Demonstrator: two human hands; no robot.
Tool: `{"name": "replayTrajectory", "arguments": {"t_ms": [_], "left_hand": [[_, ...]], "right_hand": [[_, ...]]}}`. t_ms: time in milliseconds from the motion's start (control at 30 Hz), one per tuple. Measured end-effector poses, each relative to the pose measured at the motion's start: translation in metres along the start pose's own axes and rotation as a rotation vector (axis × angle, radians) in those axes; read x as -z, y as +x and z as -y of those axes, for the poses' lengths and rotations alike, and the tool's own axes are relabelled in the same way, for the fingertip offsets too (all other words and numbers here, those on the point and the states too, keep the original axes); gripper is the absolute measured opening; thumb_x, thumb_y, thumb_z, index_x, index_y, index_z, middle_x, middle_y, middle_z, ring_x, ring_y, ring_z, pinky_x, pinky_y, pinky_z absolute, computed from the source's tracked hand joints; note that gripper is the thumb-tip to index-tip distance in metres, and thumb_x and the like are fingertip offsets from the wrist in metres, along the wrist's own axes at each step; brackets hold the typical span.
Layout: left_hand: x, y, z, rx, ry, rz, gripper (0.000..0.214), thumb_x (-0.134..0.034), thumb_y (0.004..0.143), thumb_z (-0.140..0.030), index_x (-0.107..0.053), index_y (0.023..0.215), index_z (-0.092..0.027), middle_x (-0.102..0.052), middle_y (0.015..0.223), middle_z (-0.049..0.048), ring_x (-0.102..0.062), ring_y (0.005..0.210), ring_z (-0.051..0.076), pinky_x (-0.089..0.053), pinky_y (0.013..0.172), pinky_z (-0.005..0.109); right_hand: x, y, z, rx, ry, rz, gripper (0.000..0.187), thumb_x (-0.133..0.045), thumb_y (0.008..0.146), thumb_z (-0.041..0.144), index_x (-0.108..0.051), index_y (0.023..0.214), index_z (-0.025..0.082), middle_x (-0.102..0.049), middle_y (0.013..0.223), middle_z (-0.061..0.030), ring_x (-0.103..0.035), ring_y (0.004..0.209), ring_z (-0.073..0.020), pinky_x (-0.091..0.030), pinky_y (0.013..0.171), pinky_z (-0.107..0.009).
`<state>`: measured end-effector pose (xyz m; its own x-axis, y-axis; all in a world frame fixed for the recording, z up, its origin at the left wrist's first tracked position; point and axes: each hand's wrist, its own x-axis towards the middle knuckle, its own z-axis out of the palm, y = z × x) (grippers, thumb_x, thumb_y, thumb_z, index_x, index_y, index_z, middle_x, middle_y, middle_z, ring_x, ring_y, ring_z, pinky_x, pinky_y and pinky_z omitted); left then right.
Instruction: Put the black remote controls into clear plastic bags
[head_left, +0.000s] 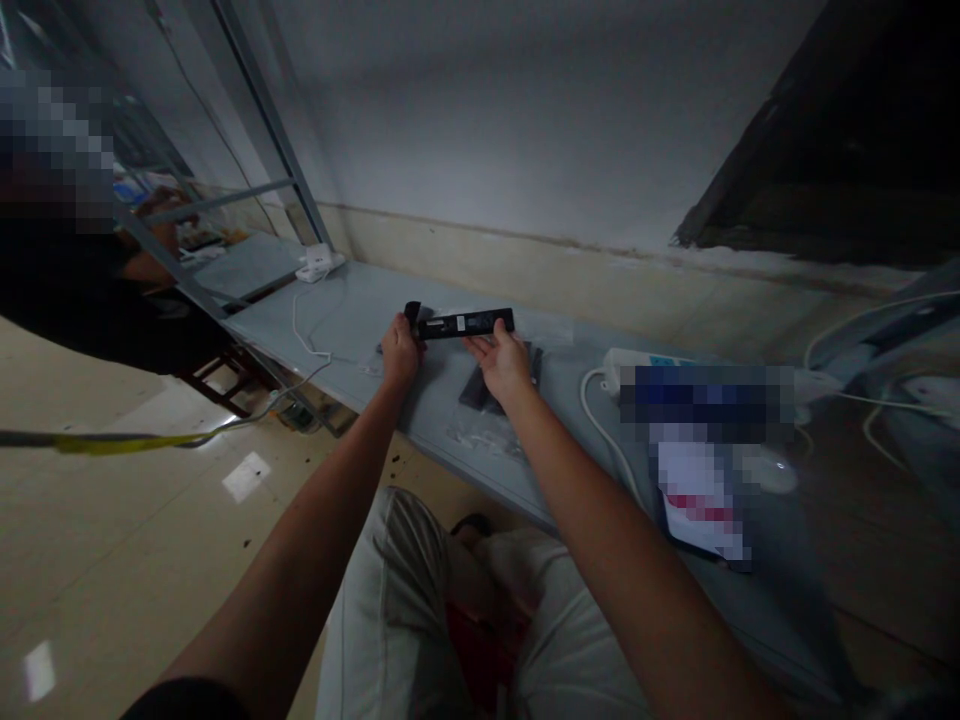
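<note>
A long, flat black bar with a white label (pixel 480 322) is held above the table, tilted slightly up toward its right end. My right hand (pixel 504 365) grips that end, thumb on the labelled face and fingers beneath. At the bar's left end, my left hand (pixel 401 350) is closed around a small black piece (pixel 412 311) whose top sticks up above the fingers. Whether this piece is joined to the bar, I cannot tell. Below my right hand lie a dark flat item (pixel 474 390) and crumpled clear plastic bags (pixel 487 432).
On the grey table (pixel 352 290), a white power strip (pixel 616 368) and a phone-like device (pixel 694 535) lie to the right. A white socket block (pixel 319 262) with a cable stands at the back left. Metal frame bars (pixel 281 140) and another person (pixel 82 270) are at left.
</note>
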<state>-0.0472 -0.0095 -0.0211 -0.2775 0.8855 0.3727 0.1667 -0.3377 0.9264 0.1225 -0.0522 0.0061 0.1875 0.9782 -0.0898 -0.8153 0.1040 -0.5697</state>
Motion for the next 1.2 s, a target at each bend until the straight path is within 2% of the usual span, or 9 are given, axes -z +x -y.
{"name": "replayTrajectory", "arguments": {"t_ms": [100,233,433,700,900,967,1067,1200], "left_hand": [[0.000,-0.001,-0.006,0.086,-0.023,-0.052,0.073,-0.022,0.090,-0.079,-0.055,0.067,-0.019,-0.049,0.046,0.0017,-0.044,0.035,0.012,-0.030,0.036,0.026],[0.001,-0.004,-0.013,0.127,-0.101,-0.011,0.072,-0.025,0.089,-0.080,-0.057,0.069,-0.018,-0.051,0.046,0.0015,-0.045,0.034,0.012,-0.030,0.035,0.026],[0.002,-0.009,-0.012,0.131,-0.095,0.069,0.069,-0.028,0.088,-0.080,-0.051,0.063,-0.020,-0.051,0.045,0.0014,-0.043,0.033,0.011,-0.029,0.033,0.025],[0.003,-0.008,-0.005,0.123,-0.167,0.069,0.065,-0.038,0.084,-0.081,-0.055,0.077,-0.019,-0.055,0.053,-0.0002,-0.046,0.036,0.011,-0.033,0.037,0.025],[0.004,-0.002,-0.001,0.236,-0.230,0.038,0.067,-0.033,0.086,-0.081,-0.056,0.090,-0.018,-0.055,0.055,-0.0010,-0.047,0.037,0.011,-0.033,0.038,0.025],[0.005,-0.003,-0.001,0.187,-0.214,0.034,0.062,-0.035,0.088,-0.077,-0.056,0.092,-0.019,-0.053,0.056,-0.0026,-0.046,0.038,0.010,-0.033,0.039,0.024],[0.006,-0.007,-0.005,0.015,-0.086,0.052,0.049,-0.045,0.091,-0.067,-0.058,0.100,-0.020,-0.051,0.058,-0.0038,-0.047,0.044,0.011,-0.037,0.045,0.023],[0.008,-0.014,-0.012,-0.223,0.169,0.118,0.038,-0.065,0.087,-0.048,-0.062,0.114,-0.022,-0.064,0.081,0.0027,-0.059,0.069,0.015,-0.047,0.065,0.027]], "right_hand": [[0.001,0.000,0.000,-0.008,0.004,-0.001,0.010,-0.061,0.092,0.023,-0.057,0.099,0.019,-0.074,0.083,-0.0019,-0.074,0.075,-0.0186,-0.063,0.083,-0.044],[0.000,-0.002,0.001,-0.008,0.000,0.007,0.009,-0.058,0.093,0.024,-0.057,0.100,0.018,-0.074,0.082,-0.0023,-0.074,0.074,-0.0182,-0.063,0.084,-0.044],[-0.002,-0.003,0.002,-0.019,0.006,-0.017,0.005,-0.055,0.095,0.023,-0.056,0.097,0.019,-0.073,0.080,-0.0019,-0.074,0.074,-0.0181,-0.063,0.082,-0.042],[0.001,0.001,0.000,-0.024,0.010,-0.013,0.006,-0.057,0.094,0.024,-0.056,0.099,0.020,-0.072,0.080,-0.0009,-0.073,0.073,-0.0171,-0.063,0.082,-0.043],[0.002,0.002,0.000,-0.032,0.002,-0.014,0.012,-0.062,0.092,0.027,-0.056,0.100,0.019,-0.072,0.080,-0.0015,-0.073,0.075,-0.0176,-0.063,0.084,-0.044],[0.002,0.002,0.000,-0.030,-0.001,-0.018,0.012,-0.062,0.092,0.027,-0.056,0.100,0.019,-0.072,0.080,-0.0013,-0.073,0.075,-0.0175,-0.063,0.084,-0.044],[0.000,0.001,-0.001,-0.016,-0.012,-0.026,0.010,-0.060,0.093,0.025,-0.056,0.100,0.019,-0.072,0.080,-0.0012,-0.073,0.073,-0.0169,-0.063,0.084,-0.043],[-0.002,0.000,-0.001,0.001,-0.029,-0.024,0.012,-0.062,0.091,0.026,-0.056,0.099,0.019,-0.072,0.082,-0.0019,-0.073,0.074,-0.0171,-0.062,0.085,-0.043]]}}
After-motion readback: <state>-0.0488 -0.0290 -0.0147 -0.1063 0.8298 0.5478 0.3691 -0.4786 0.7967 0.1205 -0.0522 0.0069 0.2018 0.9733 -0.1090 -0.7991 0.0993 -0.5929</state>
